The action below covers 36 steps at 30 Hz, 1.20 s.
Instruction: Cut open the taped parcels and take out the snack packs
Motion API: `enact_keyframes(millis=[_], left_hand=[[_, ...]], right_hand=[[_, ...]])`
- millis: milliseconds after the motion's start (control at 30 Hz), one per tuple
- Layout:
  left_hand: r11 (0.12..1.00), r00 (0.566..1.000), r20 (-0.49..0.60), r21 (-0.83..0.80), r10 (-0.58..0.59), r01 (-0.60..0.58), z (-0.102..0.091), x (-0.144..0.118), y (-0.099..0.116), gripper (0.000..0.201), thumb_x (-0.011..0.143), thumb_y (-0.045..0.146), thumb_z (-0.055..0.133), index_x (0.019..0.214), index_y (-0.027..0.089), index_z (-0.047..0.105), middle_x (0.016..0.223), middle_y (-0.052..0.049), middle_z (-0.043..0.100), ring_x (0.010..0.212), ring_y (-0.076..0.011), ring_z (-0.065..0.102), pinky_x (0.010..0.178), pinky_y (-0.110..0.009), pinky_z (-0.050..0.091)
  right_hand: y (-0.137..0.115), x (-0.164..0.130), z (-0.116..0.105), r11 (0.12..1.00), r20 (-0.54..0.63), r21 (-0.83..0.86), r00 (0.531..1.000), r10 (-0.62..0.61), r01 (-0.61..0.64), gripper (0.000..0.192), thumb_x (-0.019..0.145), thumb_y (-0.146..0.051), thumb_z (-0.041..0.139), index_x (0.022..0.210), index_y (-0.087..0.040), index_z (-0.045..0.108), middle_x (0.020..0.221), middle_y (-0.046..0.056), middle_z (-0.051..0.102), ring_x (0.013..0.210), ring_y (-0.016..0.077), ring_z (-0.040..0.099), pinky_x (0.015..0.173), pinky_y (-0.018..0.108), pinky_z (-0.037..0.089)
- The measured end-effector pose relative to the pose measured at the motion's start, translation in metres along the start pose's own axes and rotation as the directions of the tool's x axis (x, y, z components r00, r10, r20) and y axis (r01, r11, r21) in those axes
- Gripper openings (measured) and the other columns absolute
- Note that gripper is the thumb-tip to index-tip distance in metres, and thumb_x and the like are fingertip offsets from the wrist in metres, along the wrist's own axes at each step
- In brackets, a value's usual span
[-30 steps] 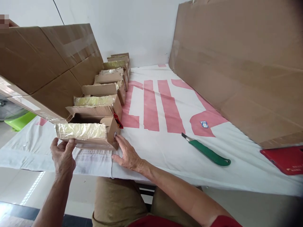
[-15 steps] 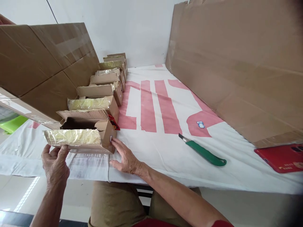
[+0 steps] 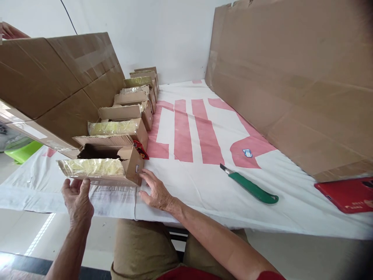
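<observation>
R hand (image 3: 157,194) | fingers (image 3: 148,176) off box (image 3: 132,177) lbl (image 3: 136,168) since 0.5s ago | lbl fully vis

Boxes (image 3: 133,166), cutter (image 3: 253,187), phone (image 3: 346,193) on table (image 3: 186,190)

1. The left hand (image 3: 77,202) is held thumb-up, fingers bent.
2. The left forearm (image 3: 70,249) is angled steeply forward.
3. The right hand (image 3: 157,193) is loosely spread, thumb apart.
4. The right forearm (image 3: 214,234) is stretched diagonally leftward.
</observation>
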State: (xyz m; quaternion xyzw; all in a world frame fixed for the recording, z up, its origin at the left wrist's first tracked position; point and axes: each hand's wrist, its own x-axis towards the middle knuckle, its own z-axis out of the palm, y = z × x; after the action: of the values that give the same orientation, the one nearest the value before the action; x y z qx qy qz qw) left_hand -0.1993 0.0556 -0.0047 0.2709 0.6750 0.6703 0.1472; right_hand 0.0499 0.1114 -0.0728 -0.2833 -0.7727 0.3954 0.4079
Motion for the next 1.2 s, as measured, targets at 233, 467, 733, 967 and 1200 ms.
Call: enact_keyframes(millis=[233, 467, 733, 967, 1200], left_hand=[[0.968, 0.983, 0.125, 0.226, -0.137, 0.107, -0.014, -0.063, -0.036, 0.101, 0.071, 0.051, 0.086, 0.153, 0.02, 0.035, 0.161, -0.024, 0.039, 0.152, -0.04, 0.041, 0.125, -0.06, 0.035], [0.878, 0.898, 0.437, 0.446, -0.043, -0.175, -0.007, -0.103, -0.07, 0.106, 0.074, 0.065, 0.077, 0.157, 0.014, 0.036, 0.152, -0.028, 0.049, 0.145, -0.047, 0.047, 0.121, -0.068, 0.036], [0.777, 0.779, 0.589, 0.38, 0.215, -0.502, -0.005, -0.137, -0.058, 0.054, 0.083, 0.06, 0.067, 0.128, 0.03, 0.068, 0.144, -0.016, 0.062, 0.137, -0.045, 0.055, 0.12, -0.07, 0.034], [0.7, 0.507, 0.764, 0.103, 0.399, -0.707, 0.053, -0.167, -0.026, 0.039, 0.091, 0.049, 0.063, 0.126, 0.032, 0.07, 0.147, -0.015, 0.062, 0.131, -0.0403, 0.061, 0.106, -0.061, 0.052], [0.429, 0.123, 0.849, -0.131, 0.514, -0.894, 0.154, -0.201, -0.01, 0.042, 0.1, 0.038, 0.057, 0.135, 0.015, 0.063, 0.157, -0.024, 0.051, 0.144, -0.041, 0.051, 0.11, -0.059, 0.051]], right_hand=[[-0.003, -0.001, 0.002, 0.996, -0.064, -0.066, 0.997, 0.049, -0.053, 0.054, 0.08, -0.017, 0.069, 0.134, -0.019, 0.06, 0.148, 0.016, 0.06, 0.128, 0.0262, 0.066, 0.096, 0.036, 0.063], [-0.022, -0.005, -0.024, 0.983, -0.09, -0.177, 0.996, 0.026, -0.042, 0.029, 0.088, -0.017, 0.065, 0.117, -0.02, 0.067, 0.141, 0.01, 0.068, 0.123, 0.0205, 0.069, 0.104, 0.033, 0.058], [-0.04, -0.089, -0.179, 0.754, -0.06, -0.654, 0.998, 0.021, -0.056, 0.018, 0.093, -0.02, 0.064, 0.108, -0.022, 0.073, 0.123, 0.008, 0.077, 0.111, 0.0241, 0.07, 0.101, 0.041, 0.054], [-0.032, -0.184, -0.27, 0.374, -0.397, -0.784, 0.863, 0.311, -0.495, 0.04, 0.088, -0.02, 0.062, 0.127, -0.015, 0.069, 0.13, 0.019, 0.071, 0.113, 0.0366, 0.063, 0.093, 0.049, 0.047], [-0.023, -0.191, -0.257, 0.441, -0.388, -0.743, 0.861, 0.329, -0.503, 0.035, 0.091, -0.02, 0.061, 0.125, -0.018, 0.071, 0.12, 0.013, 0.076, 0.109, 0.0318, 0.065, 0.093, 0.044, 0.045]])
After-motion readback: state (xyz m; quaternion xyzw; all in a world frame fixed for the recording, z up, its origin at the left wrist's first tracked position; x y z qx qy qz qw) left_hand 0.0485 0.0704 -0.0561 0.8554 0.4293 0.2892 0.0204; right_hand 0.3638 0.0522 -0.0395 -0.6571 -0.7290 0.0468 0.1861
